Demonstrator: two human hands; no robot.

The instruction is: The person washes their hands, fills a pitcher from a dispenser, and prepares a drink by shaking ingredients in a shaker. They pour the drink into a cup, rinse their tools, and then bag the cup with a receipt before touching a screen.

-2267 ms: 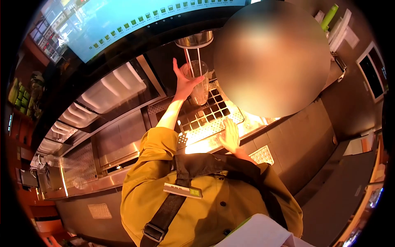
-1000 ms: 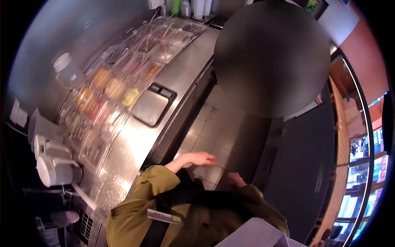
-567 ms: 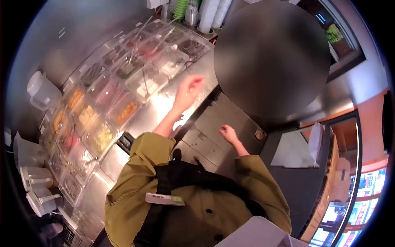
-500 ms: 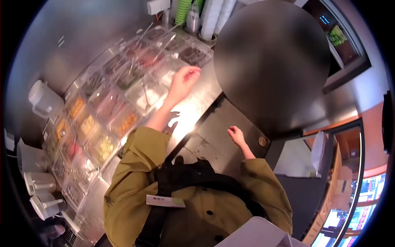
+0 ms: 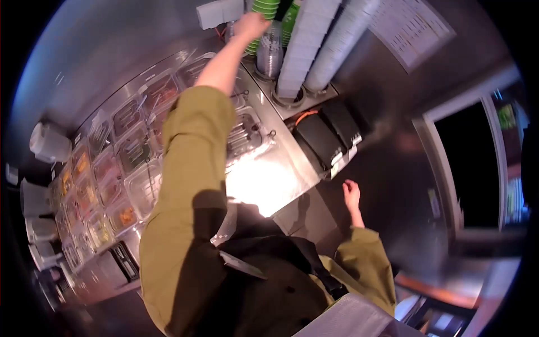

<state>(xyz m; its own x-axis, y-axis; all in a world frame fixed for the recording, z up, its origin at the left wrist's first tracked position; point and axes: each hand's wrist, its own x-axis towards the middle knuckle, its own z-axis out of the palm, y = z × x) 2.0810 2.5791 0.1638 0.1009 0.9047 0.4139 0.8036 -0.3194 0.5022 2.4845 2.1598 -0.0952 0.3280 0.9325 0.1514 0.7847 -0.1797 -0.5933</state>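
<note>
At the top of the head view, my left hand [image 5: 251,27] is wrapped around a stack of green cups [image 5: 265,7]. Its fingers are curled, though slightly blurred. A stack of clear cups [image 5: 270,53] stands right beside it. My right hand [image 5: 351,194] hangs low over the dark floor, away from the counter. Its fingers are loosely closed, and nothing shows in them. Below my left arm lie clear food containers [image 5: 135,147] set in rows, some with tongs or utensil handles across them.
Tall stacks of white cups [image 5: 306,48] rise from holders in the steel counter [image 5: 292,151]. Black boxes [image 5: 320,137] sit at the counter's end. White jugs [image 5: 49,141] stand along the left wall. A printed sheet [image 5: 412,33] hangs on the back wall.
My left hand has moved up and forward from above the food containers to the green cups. My view has swung toward the cup stacks. The right hand still hangs low with curled fingers.
</note>
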